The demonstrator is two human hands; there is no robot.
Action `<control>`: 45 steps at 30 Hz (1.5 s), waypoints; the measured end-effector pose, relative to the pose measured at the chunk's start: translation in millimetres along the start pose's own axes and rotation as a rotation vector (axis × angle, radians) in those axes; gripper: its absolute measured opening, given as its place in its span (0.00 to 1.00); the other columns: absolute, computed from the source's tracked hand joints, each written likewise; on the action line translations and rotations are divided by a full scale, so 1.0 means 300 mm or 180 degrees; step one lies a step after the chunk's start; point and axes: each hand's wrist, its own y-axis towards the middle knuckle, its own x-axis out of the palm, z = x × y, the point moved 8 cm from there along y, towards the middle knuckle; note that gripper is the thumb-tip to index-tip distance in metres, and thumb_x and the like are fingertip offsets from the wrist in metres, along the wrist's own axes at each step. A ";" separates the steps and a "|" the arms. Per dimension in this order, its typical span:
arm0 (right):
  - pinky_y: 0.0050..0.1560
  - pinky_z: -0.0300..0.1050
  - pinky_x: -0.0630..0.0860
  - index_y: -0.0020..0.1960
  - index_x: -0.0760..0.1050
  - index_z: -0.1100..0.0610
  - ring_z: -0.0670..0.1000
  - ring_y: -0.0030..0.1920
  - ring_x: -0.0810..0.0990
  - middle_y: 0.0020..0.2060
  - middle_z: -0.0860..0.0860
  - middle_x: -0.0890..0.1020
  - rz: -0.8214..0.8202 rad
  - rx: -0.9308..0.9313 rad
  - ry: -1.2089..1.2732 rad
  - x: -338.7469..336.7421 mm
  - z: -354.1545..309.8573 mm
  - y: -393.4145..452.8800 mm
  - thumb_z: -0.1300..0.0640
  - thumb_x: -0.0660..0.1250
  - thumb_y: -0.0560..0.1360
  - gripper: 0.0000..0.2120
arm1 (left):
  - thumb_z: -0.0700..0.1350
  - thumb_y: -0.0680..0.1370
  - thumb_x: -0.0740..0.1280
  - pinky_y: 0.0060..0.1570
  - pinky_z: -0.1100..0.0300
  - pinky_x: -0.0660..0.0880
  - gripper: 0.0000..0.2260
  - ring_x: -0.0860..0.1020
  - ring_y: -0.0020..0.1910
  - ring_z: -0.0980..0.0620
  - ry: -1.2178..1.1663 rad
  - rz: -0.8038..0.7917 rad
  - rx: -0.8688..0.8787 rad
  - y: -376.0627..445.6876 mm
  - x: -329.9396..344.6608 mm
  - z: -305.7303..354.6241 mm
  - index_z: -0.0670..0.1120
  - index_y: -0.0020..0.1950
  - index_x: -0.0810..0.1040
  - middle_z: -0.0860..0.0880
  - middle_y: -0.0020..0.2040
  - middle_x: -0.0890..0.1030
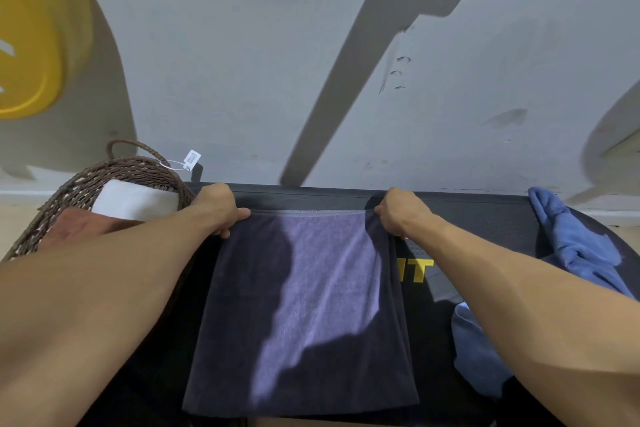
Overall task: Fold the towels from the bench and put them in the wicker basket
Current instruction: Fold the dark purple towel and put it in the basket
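A purple towel (311, 298) lies flat on the black bench (478, 215), partly in shadow. My left hand (218, 210) pinches its far left corner and my right hand (398, 215) pinches its far right corner, both at the bench's far edge. The wicker basket (86, 180) stands at the left end of the bench and holds a folded white towel (135, 201) and a brown towel (76, 225). A crumpled blue towel (575, 246) lies at the right end of the bench.
A grey wall (242, 62) rises just behind the bench. A yellow object (31, 31) hangs at the upper left. A paper tag (192, 159) dangles from the basket handle. Yellow lettering (420, 269) marks the bench top.
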 end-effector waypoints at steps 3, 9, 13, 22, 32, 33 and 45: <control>0.43 0.48 0.73 0.49 0.74 0.60 0.60 0.52 0.80 0.43 0.56 0.77 0.0058 -0.0058 -0.0070 0.008 0.011 0.006 0.54 0.60 0.81 0.09 | 0.55 0.78 0.68 0.31 0.60 0.72 0.18 0.75 0.22 0.49 -0.0210 0.0266 0.0041 0.015 0.000 -0.004 0.38 0.47 0.78 0.43 0.28 0.82; 0.44 0.50 0.71 0.58 0.68 0.61 0.62 0.55 0.78 0.56 0.60 0.79 0.0343 0.0088 0.0158 0.017 0.038 0.002 0.51 0.60 0.82 0.13 | 0.53 0.80 0.65 0.50 0.51 0.78 0.16 0.80 0.43 0.39 -0.0109 0.0539 0.0373 0.017 0.000 0.023 0.40 0.44 0.75 0.37 0.49 0.81; 0.41 0.48 0.69 0.56 0.68 0.61 0.61 0.50 0.77 0.54 0.61 0.79 0.0471 0.0129 0.0338 0.008 0.056 -0.003 0.49 0.61 0.81 0.14 | 0.54 0.79 0.66 0.54 0.50 0.73 0.17 0.77 0.58 0.37 0.0260 0.0790 0.0362 -0.002 -0.026 0.040 0.40 0.56 0.75 0.38 0.58 0.78; 0.40 0.44 0.72 0.53 0.73 0.61 0.57 0.44 0.77 0.43 0.58 0.77 0.0207 0.0088 0.0878 -0.011 0.080 -0.055 0.43 0.62 0.80 0.20 | 0.46 0.77 0.63 0.56 0.51 0.72 0.09 0.75 0.56 0.43 0.0579 0.0621 0.2376 -0.294 0.052 0.491 0.45 0.55 0.73 0.45 0.54 0.75; 0.32 0.40 0.79 0.38 0.77 0.58 0.49 0.30 0.81 0.31 0.52 0.82 -0.1252 0.0321 0.0499 0.173 0.142 -0.366 0.50 0.76 0.71 0.13 | 0.49 0.79 0.66 0.57 0.45 0.70 0.25 0.64 0.63 0.46 0.1026 0.0226 0.2659 -0.349 0.239 0.525 0.55 0.74 0.62 0.47 0.67 0.63; 0.32 0.40 0.79 0.38 0.76 0.57 0.49 0.30 0.81 0.31 0.52 0.81 -0.1263 0.0271 0.0349 0.194 0.149 -0.399 0.49 0.76 0.70 0.14 | 0.50 0.78 0.66 0.57 0.45 0.70 0.25 0.64 0.63 0.46 0.0997 0.0240 0.2661 -0.346 0.239 0.525 0.56 0.74 0.62 0.47 0.67 0.63; 0.34 0.43 0.76 0.47 0.79 0.65 0.58 0.31 0.76 0.32 0.56 0.73 -0.1194 0.0436 -0.0177 0.287 0.338 -0.606 0.48 0.66 0.77 0.18 | 0.50 0.79 0.66 0.61 0.43 0.68 0.31 0.63 0.64 0.47 0.1121 0.0236 0.2495 -0.328 0.253 0.532 0.58 0.78 0.54 0.49 0.66 0.61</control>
